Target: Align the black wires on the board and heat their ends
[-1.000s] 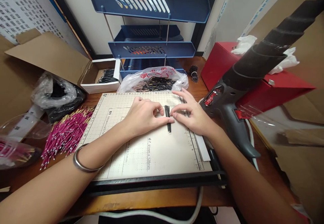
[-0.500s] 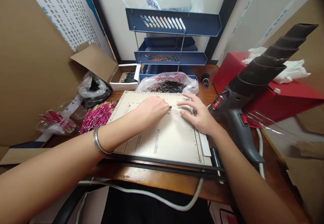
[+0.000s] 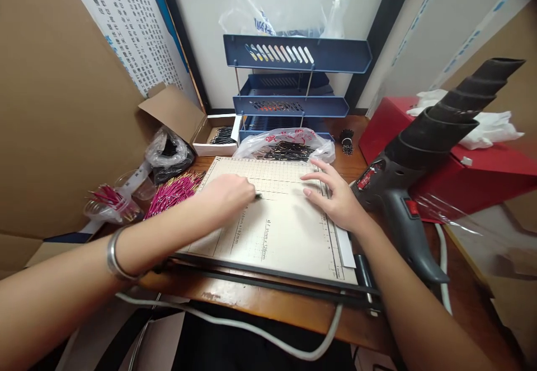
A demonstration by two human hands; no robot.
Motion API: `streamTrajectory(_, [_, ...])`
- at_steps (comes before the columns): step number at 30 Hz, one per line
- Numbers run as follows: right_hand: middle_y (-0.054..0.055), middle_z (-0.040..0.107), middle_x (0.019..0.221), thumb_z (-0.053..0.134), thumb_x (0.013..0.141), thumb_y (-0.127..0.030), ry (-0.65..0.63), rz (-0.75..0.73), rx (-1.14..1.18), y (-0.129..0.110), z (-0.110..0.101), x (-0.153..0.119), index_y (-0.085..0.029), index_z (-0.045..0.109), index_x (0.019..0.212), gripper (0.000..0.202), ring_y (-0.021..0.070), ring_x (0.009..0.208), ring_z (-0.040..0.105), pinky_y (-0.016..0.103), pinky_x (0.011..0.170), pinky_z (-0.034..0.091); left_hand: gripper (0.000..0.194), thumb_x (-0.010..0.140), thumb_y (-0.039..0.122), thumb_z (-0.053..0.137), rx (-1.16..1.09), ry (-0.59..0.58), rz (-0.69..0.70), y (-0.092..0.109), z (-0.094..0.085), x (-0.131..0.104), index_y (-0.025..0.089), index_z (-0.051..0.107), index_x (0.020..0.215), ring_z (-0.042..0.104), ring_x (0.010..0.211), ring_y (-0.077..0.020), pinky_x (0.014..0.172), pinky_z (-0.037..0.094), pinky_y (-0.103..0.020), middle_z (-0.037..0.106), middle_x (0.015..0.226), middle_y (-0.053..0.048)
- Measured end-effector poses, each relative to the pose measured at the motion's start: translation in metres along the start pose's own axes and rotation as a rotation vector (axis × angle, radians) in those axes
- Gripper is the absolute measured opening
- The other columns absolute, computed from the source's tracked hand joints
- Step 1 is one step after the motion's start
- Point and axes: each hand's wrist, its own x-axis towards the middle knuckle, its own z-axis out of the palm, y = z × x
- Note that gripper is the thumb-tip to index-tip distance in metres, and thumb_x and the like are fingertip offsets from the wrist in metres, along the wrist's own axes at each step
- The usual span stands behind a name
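L hand [image 3: 230, 192]: fingers curled closed on black pins [image 3: 258, 196], dark ends poking out, over cutting board [image 3: 293, 236]; exact qty can't tell.
R hand [image 3: 335, 198]: fingers spread, nothing held, over board's R side; contact can't tell.
Banded bundle [image 3: 347, 142]: 1 grouped, on surface [image 3: 356, 161] nr red box [image 3: 444, 164].
Bag [image 3: 247, 148]: many dark pcs loose, ungrouped.
White box [image 3: 215, 150]: more dark pcs, loose.
Magenta pins [image 3: 174, 193]: loose pile, L of board.

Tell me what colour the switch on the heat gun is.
Red, seen best in the head view.
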Motion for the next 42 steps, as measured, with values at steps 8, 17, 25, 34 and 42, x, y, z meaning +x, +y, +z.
streamTrajectory(8, [0.014,0.051,0.167,0.07,0.092,-0.046,-0.041,0.006,-0.021,-0.002,-0.001,0.0,-0.026,0.079,0.116,0.033,0.0392,0.162,0.041,0.07,0.134,0.028,0.037,0.097,0.028,0.057,0.069,-0.065,-0.397,-0.124,0.005,0.057,0.009,0.083,0.117,0.074,0.096,-0.0413,0.081,0.051,-0.048,0.079,0.104,-0.027])
streamTrajectory(17, [0.009,0.052,0.168,0.072,0.09,-0.047,-0.061,0.033,-0.04,-0.006,-0.001,-0.001,-0.03,0.078,0.119,0.034,0.043,0.165,0.034,0.078,0.132,0.02,0.031,0.09,0.038,0.068,0.071,-0.132,-0.279,-0.173,0.03,0.108,0.013,0.084,0.098,0.071,0.096,-0.0336,0.085,0.049,-0.037,0.079,0.093,-0.019])
streamTrajectory(25, [0.011,0.054,0.167,0.071,0.09,-0.046,-0.051,0.026,-0.022,-0.007,-0.001,-0.001,-0.028,0.077,0.117,0.033,0.0402,0.163,0.039,0.075,0.133,0.023,0.041,0.091,0.039,0.058,0.041,-0.172,-0.212,-0.181,0.028,0.111,0.019,0.085,0.114,0.069,0.095,-0.0275,0.086,0.047,-0.034,0.082,0.11,-0.016])
streamTrajectory(34, [0.014,0.054,0.165,0.072,0.09,-0.047,-0.002,0.035,0.079,-0.003,0.001,0.0,-0.026,0.077,0.115,0.033,0.0358,0.161,0.044,0.066,0.134,0.032,0.048,0.103,0.046,0.043,-0.063,0.234,-0.097,-0.136,0.003,0.095,0.019,0.083,0.109,0.07,0.1,-0.0247,0.087,0.044,-0.036,0.081,0.114,-0.013])
streamTrajectory(42, [0.01,0.042,0.175,0.074,0.09,-0.048,0.027,0.072,0.13,-0.001,0.001,-0.003,-0.028,0.076,0.123,0.038,0.0369,0.168,0.03,0.065,0.138,0.023,0.039,0.099,0.036,0.055,-0.286,0.218,0.043,-0.041,0.005,0.164,0.021,0.079,0.126,0.072,0.107,-0.0282,0.086,0.05,-0.038,0.08,0.123,-0.013])
